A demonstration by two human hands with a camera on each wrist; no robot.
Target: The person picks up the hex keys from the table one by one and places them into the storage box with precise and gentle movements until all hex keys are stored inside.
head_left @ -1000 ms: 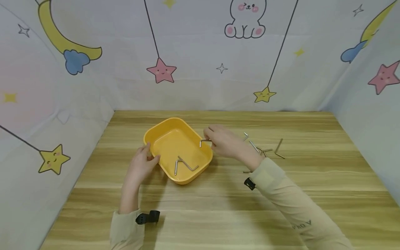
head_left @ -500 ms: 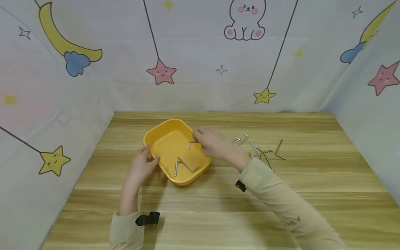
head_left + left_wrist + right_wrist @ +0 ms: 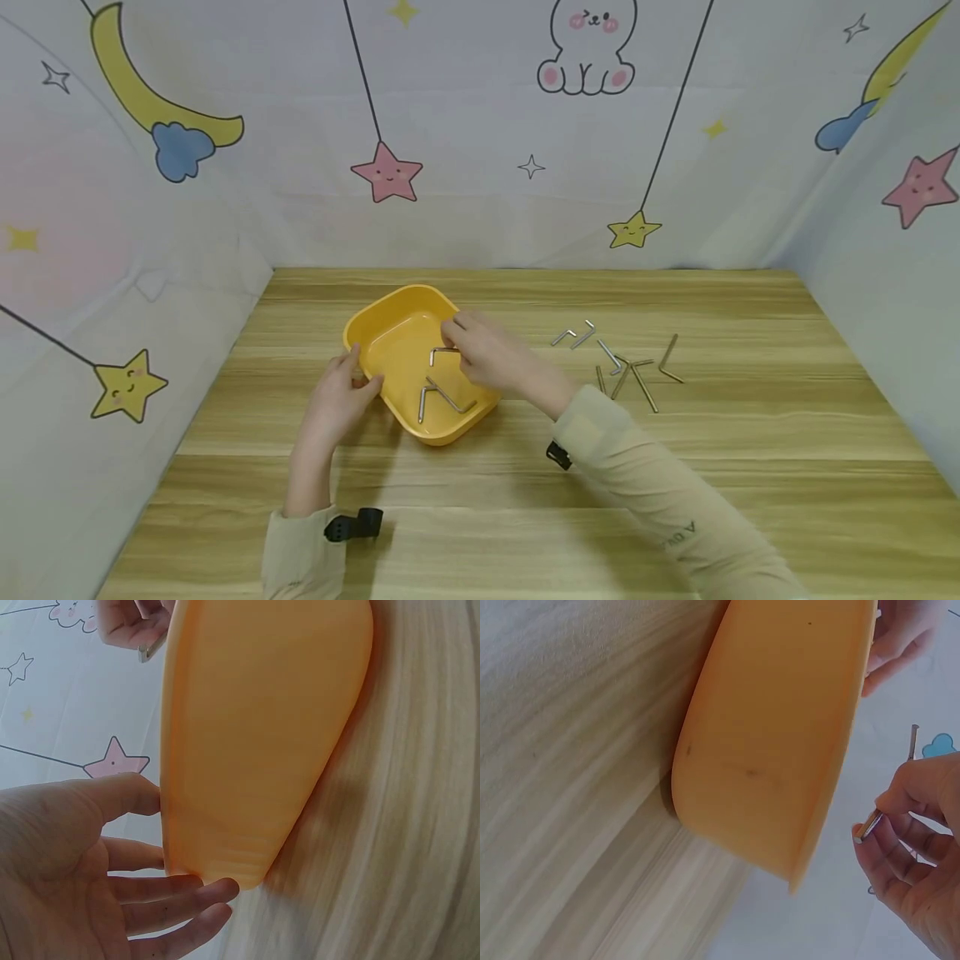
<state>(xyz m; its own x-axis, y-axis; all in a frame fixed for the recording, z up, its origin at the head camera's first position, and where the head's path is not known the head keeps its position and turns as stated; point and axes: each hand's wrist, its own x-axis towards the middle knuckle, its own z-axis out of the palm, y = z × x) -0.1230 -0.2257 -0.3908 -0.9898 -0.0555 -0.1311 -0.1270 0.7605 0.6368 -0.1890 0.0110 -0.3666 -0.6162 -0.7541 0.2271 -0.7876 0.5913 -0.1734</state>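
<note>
Yellow plastic tray (image 3: 390, 333) on the wooden table (image 3: 525, 467), set left of centre and turned at an angle. Left hand (image 3: 341, 400) at the near-left wall of the tray, thumb on the rim and fingers against the outside in the left wrist view (image 3: 150, 892), steadying it; fingers only lightly bent, resting on the wall rather than closed round it. Right hand (image 3: 487, 354) over the tray's interior, pinching one small L-shaped hex key (image 3: 442, 353) between thumb and fingertips; grip on the metal end confirmed in the right wrist view (image 3: 868, 823). Held key above the tray floor, not yet lying on it. Two hex keys in the tray (image 3: 446, 397) already, crossed near the front corner. Loose hex keys on the table (image 3: 622, 362) to the right, well apart from the tray, several overlapping. Judged step: mid-placement, transfer of keys from table into tray, roughly a third through by count. Next move likely calls for opening the pinch low over the tray floor, clear of the two keys there, then reaching right for another; overlapping ones probably need a careful single pick.
</note>
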